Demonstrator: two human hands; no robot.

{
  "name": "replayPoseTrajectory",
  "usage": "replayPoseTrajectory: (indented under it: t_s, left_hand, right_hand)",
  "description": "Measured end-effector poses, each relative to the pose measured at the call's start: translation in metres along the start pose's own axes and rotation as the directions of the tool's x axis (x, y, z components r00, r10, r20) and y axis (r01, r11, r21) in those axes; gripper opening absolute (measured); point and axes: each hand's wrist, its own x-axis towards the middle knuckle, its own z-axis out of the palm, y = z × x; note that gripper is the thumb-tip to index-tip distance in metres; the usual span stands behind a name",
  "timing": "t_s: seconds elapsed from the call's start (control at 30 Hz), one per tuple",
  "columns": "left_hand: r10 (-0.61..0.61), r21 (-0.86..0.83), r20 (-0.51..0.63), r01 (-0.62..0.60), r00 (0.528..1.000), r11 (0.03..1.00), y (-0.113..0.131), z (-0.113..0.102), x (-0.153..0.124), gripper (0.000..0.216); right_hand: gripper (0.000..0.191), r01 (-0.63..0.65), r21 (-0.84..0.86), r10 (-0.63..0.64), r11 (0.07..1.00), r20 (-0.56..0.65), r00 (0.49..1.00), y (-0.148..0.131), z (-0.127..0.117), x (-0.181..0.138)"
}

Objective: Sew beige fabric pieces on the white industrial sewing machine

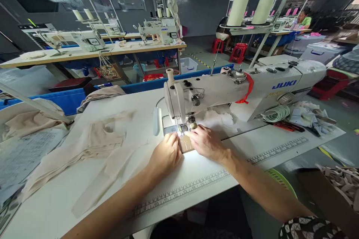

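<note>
A white JUKI sewing machine (213, 91) stands across the table, its lamp lighting the needle area. My left hand (166, 151) rests just left of the presser foot (183, 129), fingers curled and pressed together at the needle plate. From the right, my right hand (207, 142) reaches in with its fingertips closed beside the foot. Whatever lies between the fingers is hidden or too small to name. A brown plate (186, 144) with pale marks shows between the hands. Left of them, thin beige fabric pieces (102, 140) lie spread over the white tabletop (196, 170).
A printed ruler strip (179, 194) runs along the front edge. At the right are a coiled pale cord (276, 113), red-handled tools (284, 126) and fabric scraps (311, 117). A written sheet (30, 153) lies far left. Other sewing machines (158, 31) stand behind; a person (304, 18) sits far right.
</note>
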Motion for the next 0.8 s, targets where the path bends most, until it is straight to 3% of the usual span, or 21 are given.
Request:
replayPoseTrajectory:
  t_s: [0.27, 0.53, 0.67, 0.8]
  left_hand:
    - [-0.012, 0.016, 0.029, 0.011, 1.0, 1.0, -0.001, 0.002, 0.007, 0.025]
    - [0.008, 0.071, -0.001, -0.008, 1.0, 0.997, 0.0, 0.003, 0.009, 0.03]
    - [0.021, 0.064, -0.028, -0.019, 0.999, 0.998, -0.001, -0.001, 0.009, 0.031]
    - [0.042, 0.038, -0.048, -0.04, 0.998, 0.998, -0.004, -0.001, 0.008, 0.032]
  right_hand:
    - [0.027, 0.002, 0.037, -0.001, 0.999, -0.026, 1.0, 0.006, 0.0, -0.003]
    - [0.023, -0.022, 0.099, 0.022, 0.995, 0.001, 1.0, 0.003, 0.002, -0.007]
    - [0.02, -0.126, 0.191, 0.126, 0.973, 0.008, 0.992, 0.005, 0.001, -0.001]
    - [0.015, -0.32, 0.355, 0.297, 0.878, 0.119, 0.947, 0.014, -0.006, 0.018]
